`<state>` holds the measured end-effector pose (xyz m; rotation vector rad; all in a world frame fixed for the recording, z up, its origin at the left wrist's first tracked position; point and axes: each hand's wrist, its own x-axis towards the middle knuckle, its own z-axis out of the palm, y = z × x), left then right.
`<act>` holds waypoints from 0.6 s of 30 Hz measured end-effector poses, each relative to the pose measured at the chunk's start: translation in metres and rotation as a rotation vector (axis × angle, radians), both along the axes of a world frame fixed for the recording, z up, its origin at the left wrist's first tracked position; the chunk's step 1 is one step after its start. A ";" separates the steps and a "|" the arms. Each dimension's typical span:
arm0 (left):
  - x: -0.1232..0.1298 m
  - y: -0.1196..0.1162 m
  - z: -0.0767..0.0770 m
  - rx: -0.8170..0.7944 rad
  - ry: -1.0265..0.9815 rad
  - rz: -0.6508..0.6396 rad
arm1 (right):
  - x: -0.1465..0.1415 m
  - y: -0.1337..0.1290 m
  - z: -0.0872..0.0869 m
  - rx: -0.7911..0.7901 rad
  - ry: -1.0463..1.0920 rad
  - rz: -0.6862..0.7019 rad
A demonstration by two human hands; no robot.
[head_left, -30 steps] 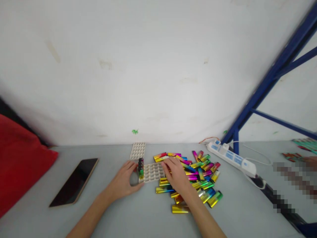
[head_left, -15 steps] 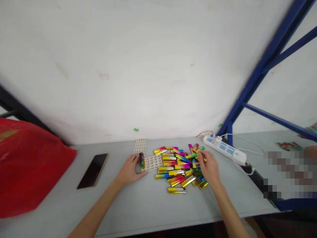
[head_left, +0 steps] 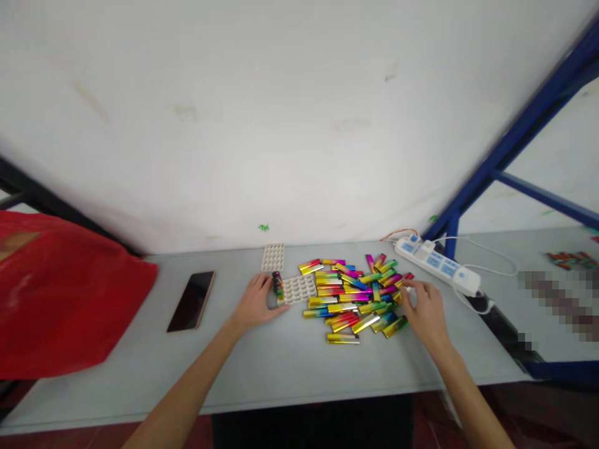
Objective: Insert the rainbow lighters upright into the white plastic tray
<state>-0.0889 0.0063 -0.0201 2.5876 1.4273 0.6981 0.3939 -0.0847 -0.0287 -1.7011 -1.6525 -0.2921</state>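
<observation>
Against the left end of a white holed tray [head_left: 298,288] rests my left hand [head_left: 256,302], its thumb along the near side and fingers behind, curled round that end. A row of dark-topped lighters [head_left: 277,287] stands in the tray's end holes beside the fingers. To the right lies a loose pile of shiny lighters [head_left: 349,297] in yellow, red, blue, green and purple. My right hand [head_left: 423,308] is at the pile's right edge, thumb and fingers pinched at a lighter [head_left: 397,297], mostly covered by the fingertips.
A second holed tray [head_left: 272,257] lies near the wall. On the left are a phone [head_left: 191,302] and a large red bag [head_left: 70,299]. A white power strip [head_left: 437,265] with cables sits behind my right hand, near a blue metal frame [head_left: 472,181].
My right hand has moved from over the pile to its right edge, slightly nearer me. My left hand stays at the tray's end. The whole view has shifted a little.
</observation>
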 end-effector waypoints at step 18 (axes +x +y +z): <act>-0.003 0.007 0.003 -0.137 -0.192 0.043 | -0.103 0.009 0.030 -0.067 0.162 0.426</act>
